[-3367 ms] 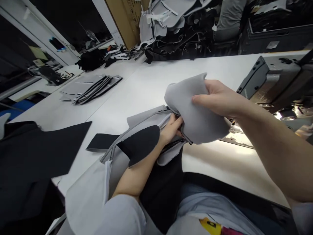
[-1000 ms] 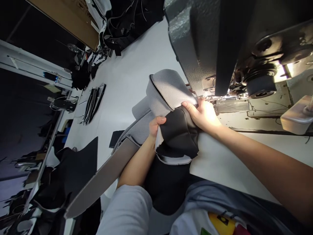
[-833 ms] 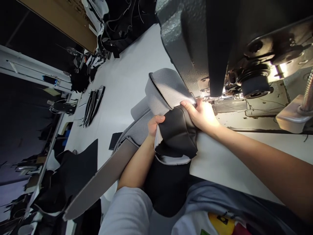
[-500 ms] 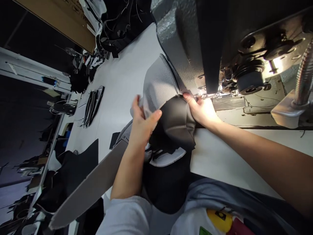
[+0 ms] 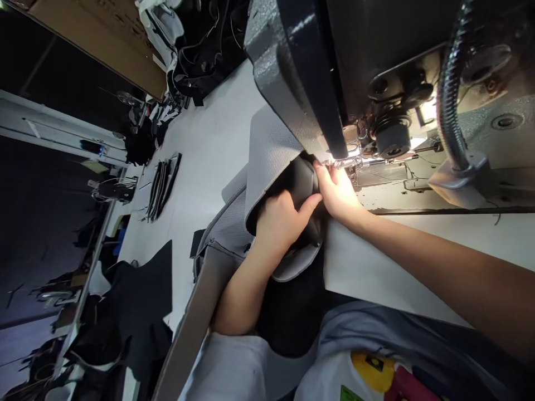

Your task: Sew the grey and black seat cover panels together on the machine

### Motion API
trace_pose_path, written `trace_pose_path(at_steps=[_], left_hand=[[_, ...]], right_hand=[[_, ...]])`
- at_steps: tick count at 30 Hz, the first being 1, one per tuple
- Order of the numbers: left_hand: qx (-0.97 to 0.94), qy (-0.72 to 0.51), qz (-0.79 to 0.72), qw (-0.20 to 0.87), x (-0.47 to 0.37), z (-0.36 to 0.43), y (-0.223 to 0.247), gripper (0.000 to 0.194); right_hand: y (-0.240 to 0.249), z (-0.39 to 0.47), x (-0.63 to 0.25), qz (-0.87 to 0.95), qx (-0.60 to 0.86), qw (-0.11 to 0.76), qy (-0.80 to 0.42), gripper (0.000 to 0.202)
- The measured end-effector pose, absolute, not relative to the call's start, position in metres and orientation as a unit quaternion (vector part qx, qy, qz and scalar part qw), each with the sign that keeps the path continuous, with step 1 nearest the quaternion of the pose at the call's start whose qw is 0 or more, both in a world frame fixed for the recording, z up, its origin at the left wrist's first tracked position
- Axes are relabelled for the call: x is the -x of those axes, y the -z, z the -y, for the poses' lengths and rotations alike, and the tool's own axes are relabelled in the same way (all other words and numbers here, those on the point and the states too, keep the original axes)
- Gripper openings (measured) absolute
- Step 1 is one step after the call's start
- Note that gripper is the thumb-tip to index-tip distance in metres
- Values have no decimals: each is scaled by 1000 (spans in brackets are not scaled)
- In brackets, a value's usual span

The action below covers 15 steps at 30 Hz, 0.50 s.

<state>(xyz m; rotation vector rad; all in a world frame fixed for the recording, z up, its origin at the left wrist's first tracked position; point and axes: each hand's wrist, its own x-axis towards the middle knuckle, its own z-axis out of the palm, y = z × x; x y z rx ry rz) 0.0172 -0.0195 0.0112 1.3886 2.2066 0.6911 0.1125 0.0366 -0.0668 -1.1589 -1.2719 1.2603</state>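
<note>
A piece of grey textured fabric point(image 5: 270, 150) joined to smooth black material point(image 5: 304, 177) bunches up beside a sewing machine point(image 5: 292, 83). My right hand point(image 5: 339, 192) pinches the black material's edge, close to the lit presser foot area point(image 5: 340, 163). Reaching into the fold, my left hand point(image 5: 281, 218) grips the black material, its thumb lying toward my right hand. Its other fingertips are hidden in the fold. A long grey strip point(image 5: 190, 312) trails from the work down past my left forearm, and black cloth point(image 5: 288, 317) hangs over my lap.
A metal flexible hose point(image 5: 453, 94) comes down at the machine's right. Folded dark pieces point(image 5: 163, 186) lie on the white table point(image 5: 204, 133). Black cloth point(image 5: 146, 289) lies at the left edge, and a cardboard box point(image 5: 100, 39) stands at the far back.
My left hand has moved right into the fold and taken hold of the black material. The grey fabric now flops over the black part. The view has shifted slightly; my right hand keeps its pinch.
</note>
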Motion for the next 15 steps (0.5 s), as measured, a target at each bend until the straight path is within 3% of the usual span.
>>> trace_pose_path(at_steps=[5, 11, 15], left_hand=[[-516, -302, -767, 235, -13, 12, -2, 34], [-442, -420, -637, 472, 7, 8, 16, 15], [-261, -458, -623, 578, 6, 10, 28, 29]], right_hand=[[67, -32, -108, 527, 511, 474, -486, 42], [72, -36, -109, 577, 523, 446, -441, 36], [70, -35, -109, 580, 507, 445, -457, 32]])
